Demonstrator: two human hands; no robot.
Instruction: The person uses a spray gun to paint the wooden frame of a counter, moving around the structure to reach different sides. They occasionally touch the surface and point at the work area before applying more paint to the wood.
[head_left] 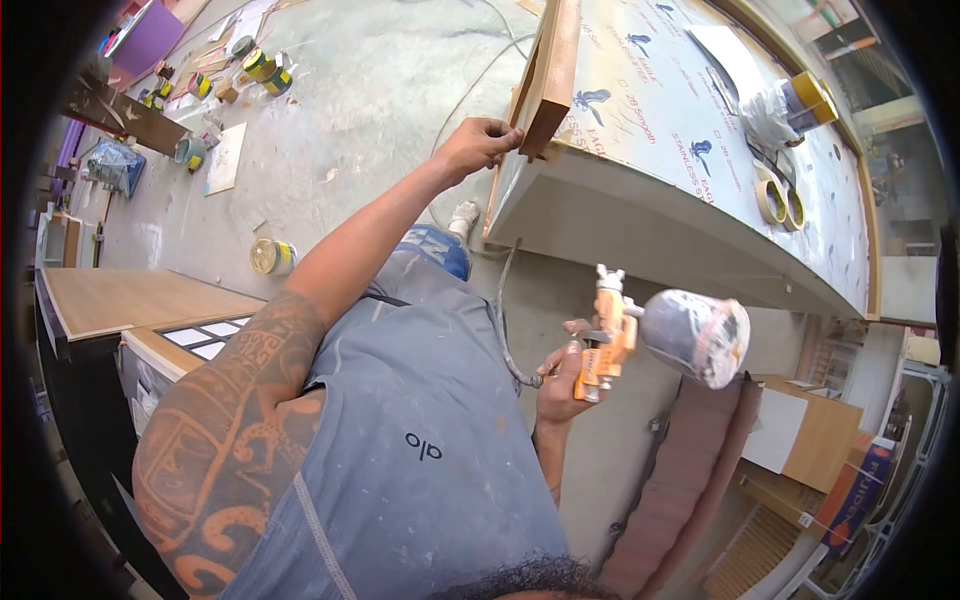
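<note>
My right hand (560, 388) is closed round the handle of an orange spray gun (608, 335). A paint-smeared cup (695, 335) sticks out from the gun's right side, and a hose (508, 320) runs up from near the handle. Further forward, my left hand (475, 150) reaches out with its fingers pinched at the lower corner of a brown wooden board (550, 85). The board stands on edge beside a workbench top covered in printed protective film (640, 110). Part of my left fingertips is hidden against the wood.
On the covered top lie tape rolls (772, 202) and a yellow can (808, 103) with plastic wrap. Several paint tins (265, 72) stand on the floor at upper left, and one tin (272, 257) is nearer. Wooden panels (140, 298) stand at left; a cardboard box (865, 490) is at right.
</note>
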